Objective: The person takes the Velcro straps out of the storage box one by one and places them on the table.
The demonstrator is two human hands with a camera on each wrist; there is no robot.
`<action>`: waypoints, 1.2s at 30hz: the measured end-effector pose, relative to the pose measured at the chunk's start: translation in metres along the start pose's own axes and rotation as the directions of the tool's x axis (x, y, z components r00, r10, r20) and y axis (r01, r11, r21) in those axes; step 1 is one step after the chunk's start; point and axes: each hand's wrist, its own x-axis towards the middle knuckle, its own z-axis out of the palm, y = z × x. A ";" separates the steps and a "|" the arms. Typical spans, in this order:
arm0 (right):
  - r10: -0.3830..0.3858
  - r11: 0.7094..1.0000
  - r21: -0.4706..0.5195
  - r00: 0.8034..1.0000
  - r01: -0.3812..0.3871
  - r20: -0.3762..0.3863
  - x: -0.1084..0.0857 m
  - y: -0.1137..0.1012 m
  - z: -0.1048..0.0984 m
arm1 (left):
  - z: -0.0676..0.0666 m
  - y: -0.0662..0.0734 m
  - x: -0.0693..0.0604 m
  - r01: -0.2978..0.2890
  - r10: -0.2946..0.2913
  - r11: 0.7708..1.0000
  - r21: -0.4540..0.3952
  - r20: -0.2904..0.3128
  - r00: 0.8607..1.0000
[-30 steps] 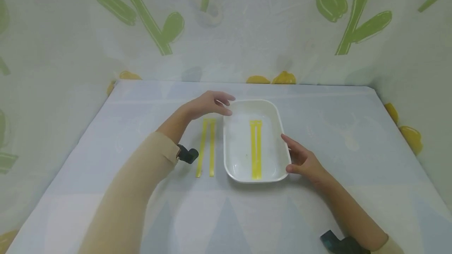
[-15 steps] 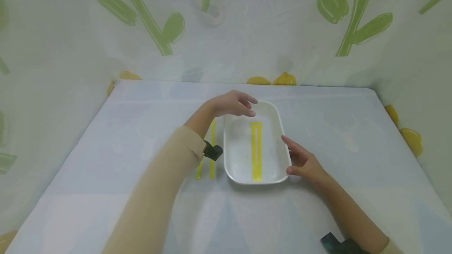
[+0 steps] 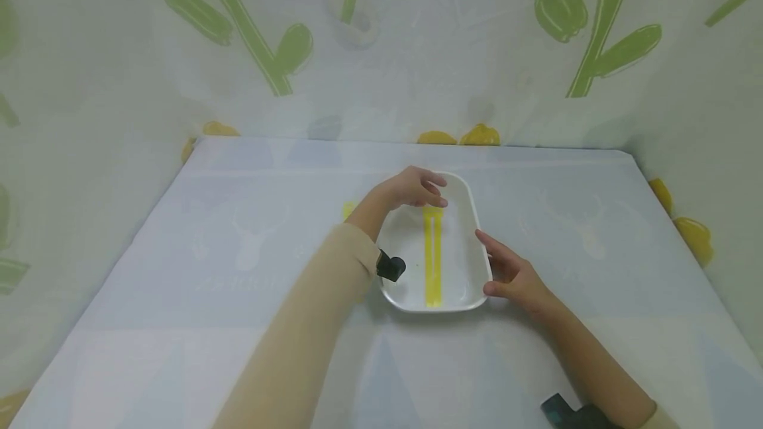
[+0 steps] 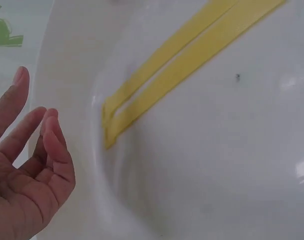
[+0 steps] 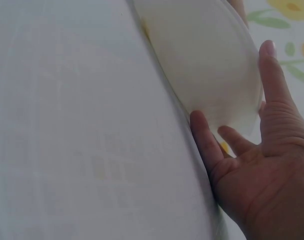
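The left hand (image 3: 417, 189), just above mid-frame, hangs over the upper part of a white dish (image 3: 462, 260), its fingers loosely bent and holding nothing. The right hand (image 3: 518, 280), right of centre, has its fingers spread and its tips resting against the dish's right side, not wrapped round it.

Nearest, a tan sleeve (image 3: 298, 336) rises from the bottom of the frame, and a dark camera (image 3: 575, 414) sits on the right wrist at lower right.

The dish lies flat, just right of centre. Two yellow strips (image 3: 438, 257) run lengthwise inside it, side by side with a narrow gap. The left-wrist view shows the fingers near their far ends but apart from them.

Compared with a second ago, the left hand has moved right, from the dish's left rim to over its inside; the right hand and dish have stayed put. The strips now seem within the left hand's reach, with the dish apparently steadied.

Left of the dish, a yellow patch (image 3: 348, 208) shows on the pale cloth (image 3: 149, 270), partly behind the left arm. Beyond, a leaf-patterned backdrop (image 3: 441, 51) fills the top.
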 end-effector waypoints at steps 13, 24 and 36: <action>0.071 0.994 -0.083 0.996 -0.076 -0.059 -0.006 -0.002 0.003 | 0.027 -0.028 0.014 -0.007 0.029 0.981 0.195 -0.112 0.993; 0.022 0.996 -0.082 0.999 -0.026 -0.047 -0.002 -0.001 0.000 | 0.036 -0.027 0.012 -0.005 0.084 0.939 0.344 -0.215 0.973; 0.010 0.998 -0.068 0.999 -0.013 -0.044 -0.001 0.000 0.000 | 0.037 -0.026 0.016 -0.077 0.151 0.933 0.352 -0.188 0.971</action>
